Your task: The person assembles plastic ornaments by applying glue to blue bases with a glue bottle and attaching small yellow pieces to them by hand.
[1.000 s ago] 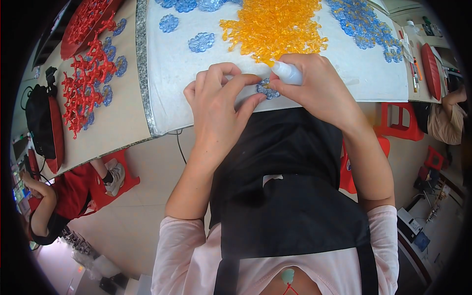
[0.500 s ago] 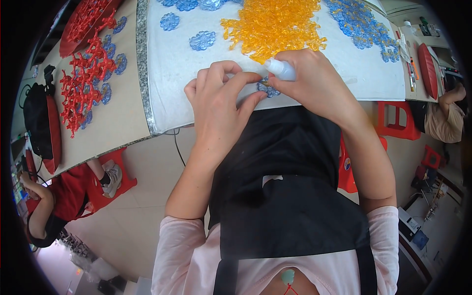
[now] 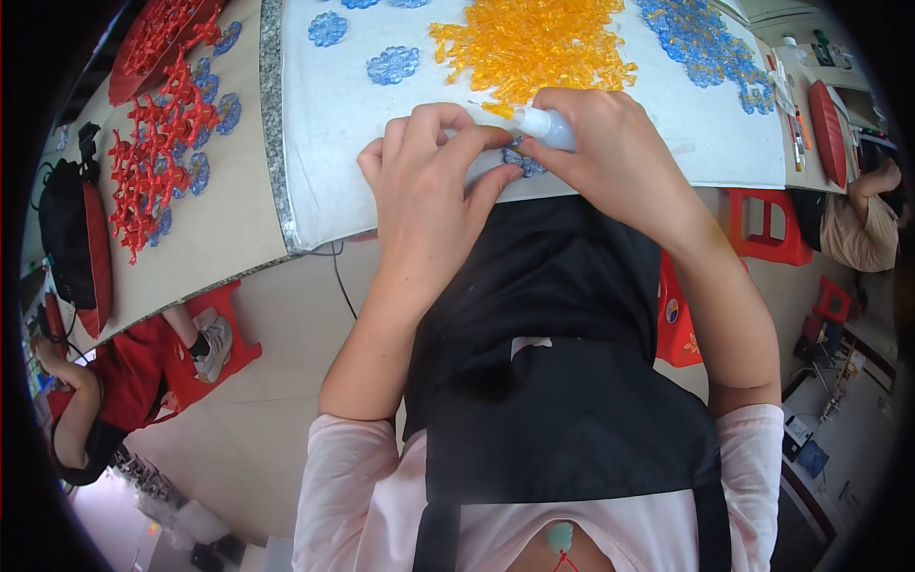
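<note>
Held a blue flower-shaped piece (image 3: 528, 165) at the near edge of the white-covered surface (image 3: 329, 162), between the two hands. Pinched its left side, apparently, with the thumb and forefinger of the left hand (image 3: 425, 186), the other fingers loosely bent and apart. Gripped a white bottle (image 3: 556, 132) inside the right hand (image 3: 612, 148), nozzle turned leftward, with the right thumb reaching down to the piece (impossible to tell whether also holding some tiny part there). Seemed, by the look of it, to be midway through close fingertip work on this one piece, with the bottle tucked in the grip rather than aimed straight down. Called next, in all likelihood, for a steady left pinch, careful placing with the right fingertips, and a nozzle clear of the petals until wanted. Had a heap of amber pieces (image 3: 538, 48) close ahead, just beyond the bottle, a loose blue flower (image 3: 393, 65) farther left, and a blue pile (image 3: 701, 43) off to the right.
</note>
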Demonstrator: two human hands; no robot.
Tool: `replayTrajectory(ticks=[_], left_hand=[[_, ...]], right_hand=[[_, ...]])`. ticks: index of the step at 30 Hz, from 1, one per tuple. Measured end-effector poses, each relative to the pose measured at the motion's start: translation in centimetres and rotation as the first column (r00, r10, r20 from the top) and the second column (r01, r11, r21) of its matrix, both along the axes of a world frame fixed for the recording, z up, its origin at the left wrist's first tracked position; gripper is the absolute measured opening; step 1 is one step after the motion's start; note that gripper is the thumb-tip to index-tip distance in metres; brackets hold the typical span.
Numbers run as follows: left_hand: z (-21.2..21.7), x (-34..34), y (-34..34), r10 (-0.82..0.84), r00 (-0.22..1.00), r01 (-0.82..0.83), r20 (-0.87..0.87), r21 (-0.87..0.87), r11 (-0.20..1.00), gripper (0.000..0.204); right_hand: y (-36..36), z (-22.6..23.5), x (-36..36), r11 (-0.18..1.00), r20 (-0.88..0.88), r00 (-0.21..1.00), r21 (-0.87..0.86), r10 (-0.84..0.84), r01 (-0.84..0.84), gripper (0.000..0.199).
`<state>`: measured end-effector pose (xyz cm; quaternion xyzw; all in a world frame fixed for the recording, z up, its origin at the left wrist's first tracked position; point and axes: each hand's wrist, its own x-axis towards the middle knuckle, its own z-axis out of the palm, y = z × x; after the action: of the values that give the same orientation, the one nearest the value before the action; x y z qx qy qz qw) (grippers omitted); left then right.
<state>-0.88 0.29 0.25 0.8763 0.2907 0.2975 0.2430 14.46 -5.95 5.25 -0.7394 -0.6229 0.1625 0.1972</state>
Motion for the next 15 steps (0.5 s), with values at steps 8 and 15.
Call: replayTrajectory(ticks=[8, 15], left_hand=[[-0.5, -0.5, -0.2, -0.021, 1.000, 0.021, -0.004, 0.011, 1.000, 0.023], [-0.9, 0.1, 0.3, -0.023, 1.000, 0.023, -0.008, 0.030, 0.999, 0.024]], right_hand=[[-0.3, -0.8, -0.2, 0.997, 0.018, 0.999, 0.057, 0.048, -0.049, 0.014], [0.0, -1.4, 0.0, 0.993, 0.072, 0.996, 0.106, 0.042, -0.050, 0.013]])
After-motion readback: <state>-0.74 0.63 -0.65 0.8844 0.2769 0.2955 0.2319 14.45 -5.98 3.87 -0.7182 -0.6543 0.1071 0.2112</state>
